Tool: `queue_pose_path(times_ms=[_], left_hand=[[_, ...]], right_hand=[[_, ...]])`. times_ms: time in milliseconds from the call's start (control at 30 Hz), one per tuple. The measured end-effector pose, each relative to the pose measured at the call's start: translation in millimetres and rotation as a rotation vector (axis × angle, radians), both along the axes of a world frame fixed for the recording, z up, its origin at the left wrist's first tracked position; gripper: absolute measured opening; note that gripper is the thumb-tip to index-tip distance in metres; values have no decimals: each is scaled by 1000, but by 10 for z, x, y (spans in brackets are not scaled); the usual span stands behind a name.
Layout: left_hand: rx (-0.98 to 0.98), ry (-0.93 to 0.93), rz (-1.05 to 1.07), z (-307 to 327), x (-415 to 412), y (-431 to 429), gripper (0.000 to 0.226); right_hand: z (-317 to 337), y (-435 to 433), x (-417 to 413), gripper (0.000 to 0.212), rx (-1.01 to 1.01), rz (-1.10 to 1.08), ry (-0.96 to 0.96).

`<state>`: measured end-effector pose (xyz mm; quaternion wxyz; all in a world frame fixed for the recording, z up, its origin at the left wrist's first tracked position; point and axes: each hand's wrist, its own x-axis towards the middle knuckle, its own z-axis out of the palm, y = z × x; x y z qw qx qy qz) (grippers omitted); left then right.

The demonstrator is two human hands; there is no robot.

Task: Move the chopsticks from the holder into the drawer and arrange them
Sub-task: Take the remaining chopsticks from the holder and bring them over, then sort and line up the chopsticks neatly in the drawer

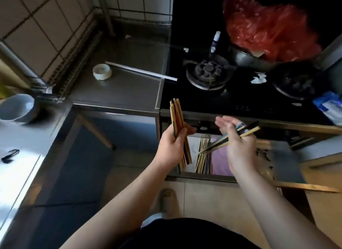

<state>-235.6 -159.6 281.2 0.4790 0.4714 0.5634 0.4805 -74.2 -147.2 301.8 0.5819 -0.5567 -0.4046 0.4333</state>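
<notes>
Currently mid-transfer. Left hand (171, 147) clamped on upright chopstick bundle (176, 115); right hand (238, 143) pinching several chopsticks (248, 131) over open drawer (203, 176). Some chopsticks (202, 156) already inside, unaligned. Holder not visible.

Head camera looks steeply down, close over the open drawer (207, 176).
</notes>
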Motion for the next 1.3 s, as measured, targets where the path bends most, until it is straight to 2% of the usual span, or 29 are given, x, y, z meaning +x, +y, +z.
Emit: queue_pose_path(times_ms=[267,600,900,1133,1300], left_hand=[[-143,-26,-122,-449,532,537,21],[-280,70,-177,-1232,1349,942,25],[-450,216,-188,-2311,1912,1088,24],[-612,234,-201,-3293,1893,1166,18],[-675,245,-235,-3835,1831,1365,16]], right_hand=[[-429,369,589,23,-73,-148,43],[-1322,858,1327,25,-215,-170,40],[-2478,1159,1632,24,-411,-38,-67],[-3300,1328,1628,22,-595,26,-126],[-3943,1530,1544,17,-788,156,-239]])
